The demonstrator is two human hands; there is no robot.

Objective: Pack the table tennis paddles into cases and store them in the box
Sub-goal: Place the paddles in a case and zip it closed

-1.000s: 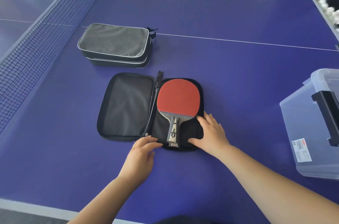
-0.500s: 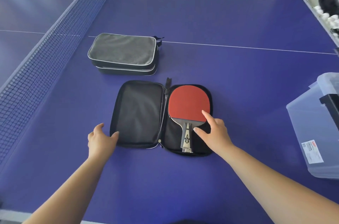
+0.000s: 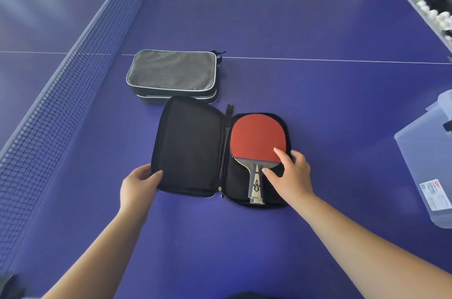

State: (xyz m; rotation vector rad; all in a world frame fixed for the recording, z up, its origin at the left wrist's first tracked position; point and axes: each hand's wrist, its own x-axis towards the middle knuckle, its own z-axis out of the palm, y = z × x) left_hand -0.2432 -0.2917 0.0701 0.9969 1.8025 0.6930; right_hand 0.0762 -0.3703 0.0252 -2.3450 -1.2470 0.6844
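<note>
**Folding the case lid over the seated paddle**

The red-rubbered table tennis paddle with a pale wooden handle (image 3: 258,142) lies face up in the right half of the open black zip-around fabric case (image 3: 195,149), blade towards 12 o'clock, handle towards 6 o'clock. The right hand (image 3: 289,173) rests at the paddle's 4 o'clock, open, fingers spread: one fingertip on the lower red rubber, another on the handle neck, pinning rather than gripping it. The left hand (image 3: 139,185) pinches the lower left edge of the empty lid half, at the case's 8 o'clock, and that edge looks slightly raised off the blue table (image 3: 318,102).

To do this well, swing the lid over towards 3 o'clock about the spine, keep the paddle pressed flat until the lid nearly meets the right hand, then slide those fingers out. Check the handle end sits inside the zip line.

Two grey-topped closed cases, stacked (image 3: 172,76), sit at 11 o'clock. The translucent plastic storage box (image 3: 425,164) waits at 3 o'clock.
</note>
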